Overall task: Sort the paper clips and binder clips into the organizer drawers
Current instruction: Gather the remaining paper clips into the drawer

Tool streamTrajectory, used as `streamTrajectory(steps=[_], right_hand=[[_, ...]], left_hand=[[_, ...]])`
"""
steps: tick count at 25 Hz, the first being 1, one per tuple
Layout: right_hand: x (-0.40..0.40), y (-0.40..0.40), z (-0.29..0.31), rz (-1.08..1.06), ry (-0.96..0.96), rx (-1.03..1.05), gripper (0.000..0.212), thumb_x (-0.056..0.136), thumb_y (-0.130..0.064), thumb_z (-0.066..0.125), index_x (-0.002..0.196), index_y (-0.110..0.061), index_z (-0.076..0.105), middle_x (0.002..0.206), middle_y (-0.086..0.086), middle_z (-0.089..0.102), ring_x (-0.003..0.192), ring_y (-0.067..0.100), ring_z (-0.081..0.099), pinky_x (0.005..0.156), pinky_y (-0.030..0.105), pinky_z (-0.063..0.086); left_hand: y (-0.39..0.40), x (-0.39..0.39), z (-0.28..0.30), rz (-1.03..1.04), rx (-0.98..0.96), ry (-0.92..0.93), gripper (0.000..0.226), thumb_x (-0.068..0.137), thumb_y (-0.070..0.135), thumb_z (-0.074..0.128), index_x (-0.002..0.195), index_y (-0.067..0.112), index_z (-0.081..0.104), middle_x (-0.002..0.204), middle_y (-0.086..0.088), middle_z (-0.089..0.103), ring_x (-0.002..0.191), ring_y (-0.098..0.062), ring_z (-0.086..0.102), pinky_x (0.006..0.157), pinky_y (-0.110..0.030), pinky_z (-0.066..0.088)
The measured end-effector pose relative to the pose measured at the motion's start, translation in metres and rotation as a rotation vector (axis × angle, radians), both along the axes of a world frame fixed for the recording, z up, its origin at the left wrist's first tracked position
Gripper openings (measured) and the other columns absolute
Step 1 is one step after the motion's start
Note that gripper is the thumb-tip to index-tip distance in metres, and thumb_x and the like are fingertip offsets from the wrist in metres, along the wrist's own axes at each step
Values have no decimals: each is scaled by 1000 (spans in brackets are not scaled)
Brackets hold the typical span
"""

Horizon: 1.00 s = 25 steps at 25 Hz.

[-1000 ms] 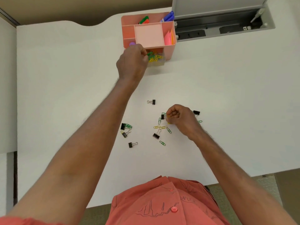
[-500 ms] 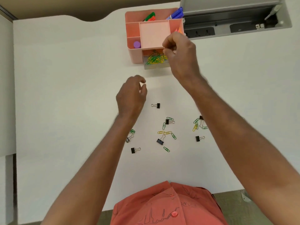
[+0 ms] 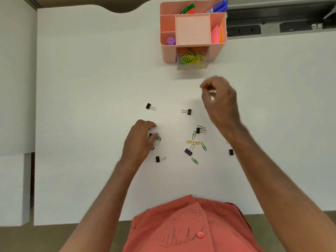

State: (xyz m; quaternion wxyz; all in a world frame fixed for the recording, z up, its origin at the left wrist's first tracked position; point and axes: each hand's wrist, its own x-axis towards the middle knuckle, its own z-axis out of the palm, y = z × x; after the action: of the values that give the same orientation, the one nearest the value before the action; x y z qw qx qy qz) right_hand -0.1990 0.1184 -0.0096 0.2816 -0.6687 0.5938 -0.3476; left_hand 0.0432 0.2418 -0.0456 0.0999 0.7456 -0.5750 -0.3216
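A pink desk organizer (image 3: 168, 53) stands at the far side of the white desk. Its clear drawer (image 3: 192, 67) is pulled out and holds yellow and green paper clips (image 3: 191, 59). Black binder clips (image 3: 187, 111) and loose paper clips (image 3: 195, 160) lie scattered mid-desk. My left hand (image 3: 139, 142) is down on a small cluster, its fingertips touching a black binder clip (image 3: 150, 135) and a green paper clip (image 3: 159, 138), thumb spread apart. My right hand (image 3: 220, 100) hovers blurred between the drawer and the clips, its fingers loosely curled and holding nothing.
The organizer's top compartments hold markers (image 3: 218, 6), a purple cap (image 3: 171, 40) and sticky notes (image 3: 216, 34). A grey cable tray (image 3: 272, 28) is recessed in the desk at the far right. The desk's near edge runs just before my torso.
My right hand has drawn back from the drawer toward the scattered clips, empty. My left hand has dropped from mid-air onto the left cluster of clips.
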Motion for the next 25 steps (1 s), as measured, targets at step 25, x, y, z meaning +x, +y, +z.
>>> streamTrajectory(steps=[25], right_hand=[[-28,134,-43,203,405,401,17,93,-11,66,109,-16,67,104,2,60,95,23,61,77,39,53]], left_hand=[[-5,-24,15,-64,35,6,26,91,6,50,97,28,61,89,11,72,85,-13,64,87,-34,21]])
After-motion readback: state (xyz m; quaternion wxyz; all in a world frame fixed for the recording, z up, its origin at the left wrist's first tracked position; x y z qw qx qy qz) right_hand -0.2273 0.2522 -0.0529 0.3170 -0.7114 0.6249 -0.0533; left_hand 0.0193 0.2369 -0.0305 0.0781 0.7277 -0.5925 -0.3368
